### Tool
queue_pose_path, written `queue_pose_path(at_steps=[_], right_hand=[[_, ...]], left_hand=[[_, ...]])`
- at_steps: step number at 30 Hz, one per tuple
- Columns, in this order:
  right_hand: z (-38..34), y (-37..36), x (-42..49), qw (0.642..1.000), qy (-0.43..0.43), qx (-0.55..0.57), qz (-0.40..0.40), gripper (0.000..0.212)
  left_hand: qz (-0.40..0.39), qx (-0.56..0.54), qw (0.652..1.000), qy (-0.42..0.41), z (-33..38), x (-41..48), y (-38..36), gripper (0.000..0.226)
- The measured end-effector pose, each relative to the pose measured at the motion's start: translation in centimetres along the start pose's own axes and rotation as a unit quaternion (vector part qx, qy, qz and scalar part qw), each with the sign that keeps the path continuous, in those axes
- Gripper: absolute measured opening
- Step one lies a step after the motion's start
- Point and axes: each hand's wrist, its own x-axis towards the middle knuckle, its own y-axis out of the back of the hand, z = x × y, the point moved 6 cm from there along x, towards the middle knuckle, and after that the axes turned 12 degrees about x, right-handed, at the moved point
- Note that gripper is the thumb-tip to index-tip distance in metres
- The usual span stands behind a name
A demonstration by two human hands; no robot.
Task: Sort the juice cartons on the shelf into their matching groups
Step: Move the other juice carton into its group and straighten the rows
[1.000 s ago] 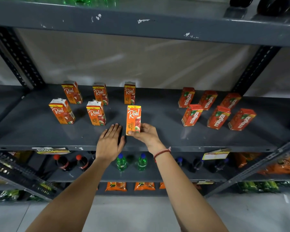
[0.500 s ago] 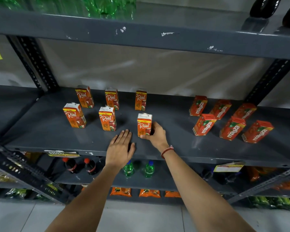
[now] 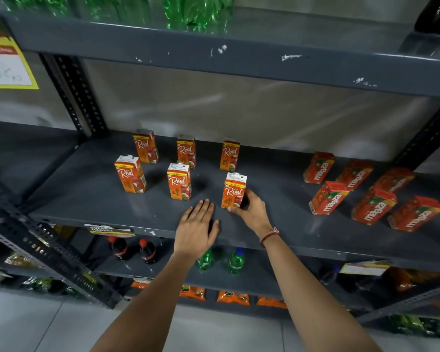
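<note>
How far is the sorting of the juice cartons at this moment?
Nearly done. Five Real cartons stand grouped left, six Maaza cartons right. The right hand holds the sixth Real carton upright in the front row; the left hand lies flat on the shelf. Only letting go remains.

Six upright cartons (image 3: 179, 182) toward the shelf's (image 3: 87, 194) left end read "Real", some topped "10/-". Six red cartons (image 3: 328, 198) toward its right end read "maaza". A tag (image 3: 109, 230) on the shelf's front edge reads "SUPER MARKET".
</note>
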Motion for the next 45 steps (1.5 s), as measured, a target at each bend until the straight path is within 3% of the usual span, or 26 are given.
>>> queue_pose_path(at_steps=[16,23,26,31,33,37,42,45], right_hand=[[0.4,-1.7,2.0,0.998,-0.017,0.002,-0.061,0.053],[-0.4,-1.0,1.2,0.999,-0.013,0.006,-0.052,0.059],[0.0,1.3,-0.6,0.999,-0.009,0.052,0.012,0.058],[2.6,9.8,-6.2,0.982,0.01,0.07,0.173,0.024],[3.7,14.0,-8.4,0.965,0.02,0.07,0.252,0.015],[6.3,21.2,-11.0,0.913,0.008,0.077,0.401,0.016],[8.0,25.9,-9.6,0.907,-0.074,-0.016,0.414,0.065],[8.5,26.6,-7.9,0.919,-0.082,-0.033,0.385,0.078]], left_hand=[[0.019,-0.002,1.0,-0.002,0.1,0.0,0.3,0.054],[0.033,-0.004,0.999,-0.003,0.2,0.0,0.2,0.055],[0.039,0.001,0.999,-0.009,0.2,0.0,-0.1,0.057],[0.088,-0.099,0.988,0.081,1.5,-0.7,0.1,0.06],[0.111,-0.151,0.977,0.105,5.3,-0.6,0.7,0.057],[0.091,-0.238,0.965,0.067,16.1,1.5,1.0,0.041],[0.04,-0.297,0.951,0.072,24.0,4.7,0.0,0.047],[0.04,-0.331,0.937,0.105,26.2,6.3,-0.7,0.056]])
